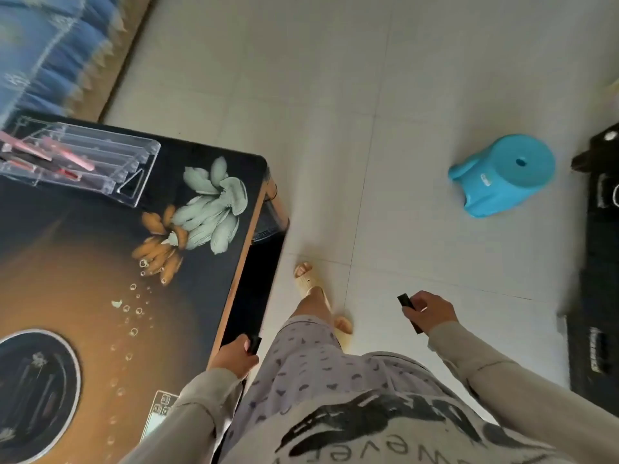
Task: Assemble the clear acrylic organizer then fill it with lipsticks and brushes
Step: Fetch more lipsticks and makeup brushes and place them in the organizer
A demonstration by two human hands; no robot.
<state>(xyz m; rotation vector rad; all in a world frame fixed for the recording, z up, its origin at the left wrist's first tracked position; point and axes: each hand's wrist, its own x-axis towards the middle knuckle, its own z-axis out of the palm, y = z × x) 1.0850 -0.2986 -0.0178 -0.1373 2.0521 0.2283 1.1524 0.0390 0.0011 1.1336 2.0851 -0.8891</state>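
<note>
Organizer (pixel 80 162) sits assembled at the table's (pixel 83 269) far corner, lipsticks inside | your left hand (pixel 234 358) and right hand (pixel 432 311) each have fingers closed round a dark stick | acrylic: stiff, slick, brittle; lift by base.

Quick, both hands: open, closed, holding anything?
Left hand: closed on a small black object.
Right hand: closed on a black stick-shaped object; whether either is a lipstick cannot be told.

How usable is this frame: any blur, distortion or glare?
Head view: motion blur smears the sofa cover and organizer at upper left; wide-angle bending curves the table edge; soft, even daylight, no harsh glare; both hands' dark items are too blurred to identify.
</note>
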